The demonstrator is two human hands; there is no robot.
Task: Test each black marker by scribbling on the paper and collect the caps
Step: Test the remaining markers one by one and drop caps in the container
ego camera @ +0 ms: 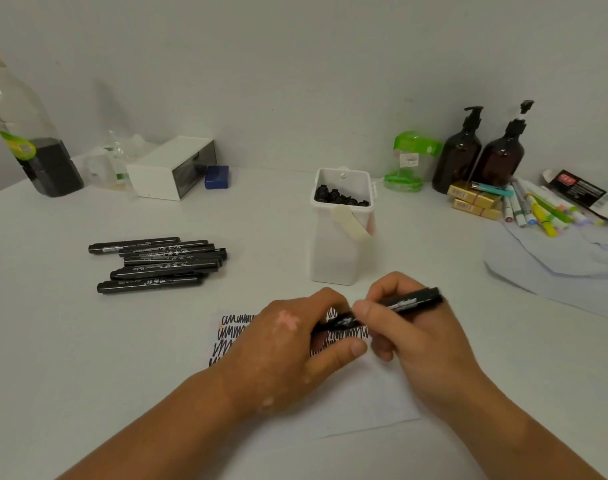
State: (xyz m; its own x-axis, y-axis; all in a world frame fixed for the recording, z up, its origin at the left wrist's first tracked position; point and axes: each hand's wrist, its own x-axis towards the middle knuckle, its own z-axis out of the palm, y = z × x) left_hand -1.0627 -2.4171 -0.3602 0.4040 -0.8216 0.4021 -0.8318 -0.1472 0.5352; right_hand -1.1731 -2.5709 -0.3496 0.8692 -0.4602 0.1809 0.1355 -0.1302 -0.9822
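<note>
A black marker (404,302) lies across both hands above the scribbled white paper (364,407). My right hand (413,337) grips its barrel, fingers curled round it. My left hand (295,344) holds the marker's other end between curled fingers and thumb; whether that end is a cap I cannot tell. Several black markers (160,263) lie in a pile on the table to the left. A white tub (340,251) behind the hands holds several black caps (340,197).
At the back left stand a clear bottle (25,133) with dark liquid, a white box (172,168) and a blue block (217,177). At the right are two brown pump bottles (482,154), gold boxes (475,200), coloured pens (541,211) and pale sheets (555,258).
</note>
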